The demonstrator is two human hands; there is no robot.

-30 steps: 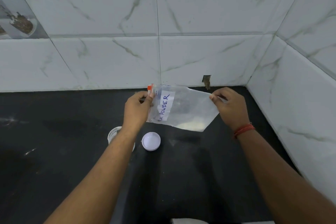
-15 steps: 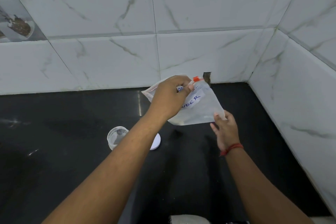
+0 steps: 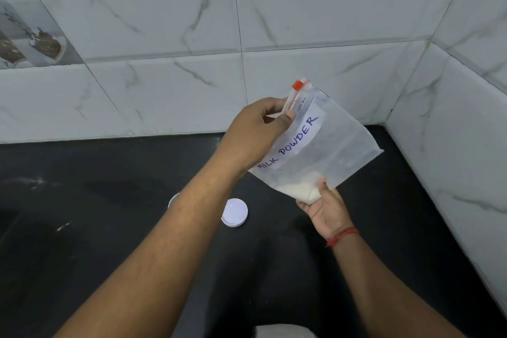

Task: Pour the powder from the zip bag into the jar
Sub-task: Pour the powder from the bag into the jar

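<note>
A clear zip bag (image 3: 332, 145) with a white label reading MILK POWDER hangs tilted above the black counter. White powder (image 3: 299, 189) is heaped in its lowest corner. My left hand (image 3: 258, 132) pinches the bag's top edge near the red slider (image 3: 297, 84). My right hand (image 3: 326, 208) cups the bottom corner with the powder from below, palm up. Only a sliver of the clear jar's rim (image 3: 173, 199) shows on the counter; my left forearm hides the rest. Its white lid (image 3: 234, 212) lies flat just right of it.
The black counter (image 3: 109, 228) meets marble-tiled walls (image 3: 301, 22) at the back and on the right, forming a corner. A white object (image 3: 282, 331) pokes in at the bottom edge.
The bag has been turned from lying sideways to slider end up. My left hand went up to its top edge. My right hand dropped from the far end to under the bottom corner.
</note>
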